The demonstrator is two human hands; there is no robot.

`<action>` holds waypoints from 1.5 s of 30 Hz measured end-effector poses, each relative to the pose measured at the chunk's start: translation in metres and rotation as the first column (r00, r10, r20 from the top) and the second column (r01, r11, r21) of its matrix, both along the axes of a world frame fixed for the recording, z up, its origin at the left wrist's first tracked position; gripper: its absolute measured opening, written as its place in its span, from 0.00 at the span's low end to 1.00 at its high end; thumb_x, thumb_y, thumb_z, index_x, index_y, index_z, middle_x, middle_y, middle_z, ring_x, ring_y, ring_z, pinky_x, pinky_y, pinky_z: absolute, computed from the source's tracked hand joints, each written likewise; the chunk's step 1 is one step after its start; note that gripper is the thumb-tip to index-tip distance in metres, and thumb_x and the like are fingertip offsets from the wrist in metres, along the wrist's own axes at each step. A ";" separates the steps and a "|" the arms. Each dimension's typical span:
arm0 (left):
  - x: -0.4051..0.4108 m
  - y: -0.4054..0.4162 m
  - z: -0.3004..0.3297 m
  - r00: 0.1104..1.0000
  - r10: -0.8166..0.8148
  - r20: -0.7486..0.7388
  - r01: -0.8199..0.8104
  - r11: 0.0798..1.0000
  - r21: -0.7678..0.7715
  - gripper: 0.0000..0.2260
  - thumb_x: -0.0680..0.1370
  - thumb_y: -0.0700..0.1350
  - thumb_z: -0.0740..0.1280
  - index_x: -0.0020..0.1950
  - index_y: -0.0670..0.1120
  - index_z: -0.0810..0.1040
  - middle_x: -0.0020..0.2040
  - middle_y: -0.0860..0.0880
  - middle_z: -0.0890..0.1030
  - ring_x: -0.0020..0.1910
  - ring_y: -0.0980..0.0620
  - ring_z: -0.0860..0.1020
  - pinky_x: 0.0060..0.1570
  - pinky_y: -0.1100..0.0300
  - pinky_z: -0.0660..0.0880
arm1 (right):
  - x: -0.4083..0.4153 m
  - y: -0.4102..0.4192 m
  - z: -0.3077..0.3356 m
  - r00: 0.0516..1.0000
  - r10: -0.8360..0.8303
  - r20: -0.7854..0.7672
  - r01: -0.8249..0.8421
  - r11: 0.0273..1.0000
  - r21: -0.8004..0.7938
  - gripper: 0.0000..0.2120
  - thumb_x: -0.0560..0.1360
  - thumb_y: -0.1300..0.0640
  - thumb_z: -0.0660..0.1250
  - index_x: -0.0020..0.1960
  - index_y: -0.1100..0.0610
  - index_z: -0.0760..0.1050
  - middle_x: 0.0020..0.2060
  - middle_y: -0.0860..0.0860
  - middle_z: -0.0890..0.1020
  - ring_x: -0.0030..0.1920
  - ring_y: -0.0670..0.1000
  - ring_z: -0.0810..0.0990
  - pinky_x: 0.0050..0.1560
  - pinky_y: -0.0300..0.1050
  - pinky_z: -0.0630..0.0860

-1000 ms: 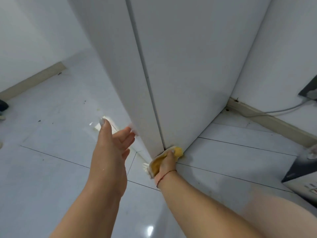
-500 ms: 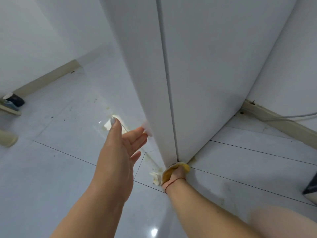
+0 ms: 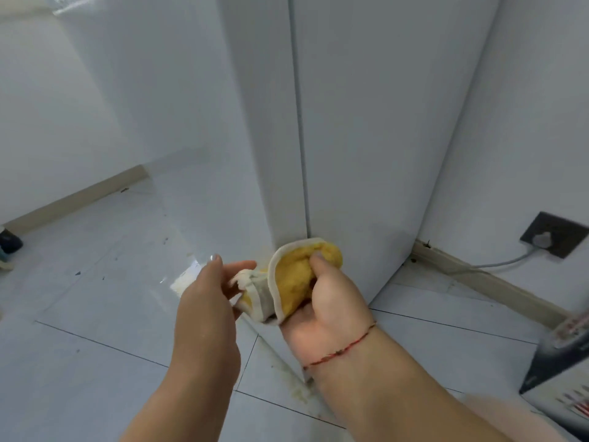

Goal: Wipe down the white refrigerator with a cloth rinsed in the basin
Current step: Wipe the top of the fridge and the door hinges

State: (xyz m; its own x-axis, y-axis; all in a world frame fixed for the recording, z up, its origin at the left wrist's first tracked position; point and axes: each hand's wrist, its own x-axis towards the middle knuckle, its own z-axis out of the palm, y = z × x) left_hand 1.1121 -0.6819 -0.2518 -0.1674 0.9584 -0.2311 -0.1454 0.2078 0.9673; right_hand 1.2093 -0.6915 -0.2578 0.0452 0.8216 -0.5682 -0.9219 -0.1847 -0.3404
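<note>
The white refrigerator (image 3: 366, 122) stands in front of me, its bottom corner near the tiled floor. My right hand (image 3: 325, 301) grips a bunched yellow cloth (image 3: 291, 279) with a white border, held just in front of that bottom corner and lifted off the floor. My left hand (image 3: 207, 301) reaches in from the left with its thumb raised, and its straight fingers touch the cloth's loose white end. A red string circles my right wrist. No basin is in view.
A dark wall socket (image 3: 553, 234) with a grey cable sits low on the right wall, above a beige skirting board (image 3: 478, 275). A printed box (image 3: 561, 362) stands at the lower right. Yellowish grime (image 3: 298, 392) streaks the floor tiles. A dark object (image 3: 9, 242) lies at the left edge.
My right hand lifted the cloth off the refrigerator's bottom corner and turned palm up. My left hand moved right to the cloth's loose end.
</note>
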 end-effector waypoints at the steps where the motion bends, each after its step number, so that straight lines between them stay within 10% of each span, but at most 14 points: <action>1: -0.001 -0.003 0.010 1.000 0.005 0.019 -0.006 0.998 0.068 0.21 0.82 0.48 0.56 0.40 0.43 0.84 0.41 0.43 0.84 0.45 0.45 0.81 0.51 0.49 0.76 | 0.001 -0.005 0.012 1.000 0.007 0.010 -0.008 0.998 0.062 0.21 0.81 0.45 0.56 0.58 0.63 0.74 0.53 0.63 0.80 0.55 0.63 0.80 0.63 0.63 0.72; 7: -0.002 -0.021 0.090 1.000 0.005 -0.023 0.002 0.960 0.281 0.13 0.79 0.42 0.60 0.39 0.50 0.81 0.34 0.56 0.80 0.35 0.58 0.77 0.38 0.60 0.73 | 0.017 -0.026 0.098 0.997 0.075 0.025 -0.079 0.959 0.273 0.22 0.79 0.43 0.57 0.60 0.58 0.78 0.51 0.61 0.84 0.54 0.61 0.82 0.59 0.59 0.75; 18: 0.004 -0.027 0.238 0.984 -0.086 0.156 0.088 0.996 -0.002 0.17 0.80 0.40 0.57 0.38 0.43 0.83 0.35 0.44 0.81 0.32 0.50 0.79 0.35 0.54 0.75 | 0.029 -0.030 0.247 0.989 0.125 -0.083 -0.096 0.952 0.289 0.22 0.78 0.45 0.58 0.62 0.58 0.78 0.56 0.62 0.81 0.58 0.65 0.79 0.64 0.64 0.70; 22: 0.003 -0.030 0.278 0.949 -0.161 0.270 0.190 0.978 -0.085 0.19 0.81 0.49 0.57 0.52 0.38 0.82 0.47 0.40 0.85 0.44 0.44 0.82 0.46 0.49 0.76 | 0.032 -0.040 0.268 0.975 0.174 -0.134 -0.141 0.964 0.225 0.23 0.80 0.45 0.55 0.62 0.60 0.79 0.56 0.64 0.81 0.54 0.65 0.81 0.53 0.66 0.76; 32: -0.010 -0.038 0.333 0.966 -0.249 0.075 0.260 0.931 -0.256 0.06 0.80 0.38 0.64 0.47 0.36 0.79 0.33 0.44 0.82 0.30 0.49 0.80 0.28 0.58 0.76 | 0.032 -0.071 0.329 0.976 0.197 -0.089 -0.176 0.964 0.197 0.26 0.80 0.46 0.52 0.59 0.63 0.79 0.59 0.66 0.78 0.57 0.66 0.79 0.55 0.63 0.77; 45: -0.068 -0.028 0.418 0.986 -0.166 0.006 0.162 0.955 -0.250 0.11 0.83 0.45 0.58 0.54 0.38 0.75 0.48 0.37 0.80 0.45 0.41 0.78 0.47 0.46 0.76 | -0.027 -0.063 0.415 0.937 0.252 0.241 -0.270 0.962 0.043 0.22 0.81 0.47 0.56 0.63 0.61 0.76 0.56 0.60 0.82 0.57 0.60 0.81 0.61 0.57 0.75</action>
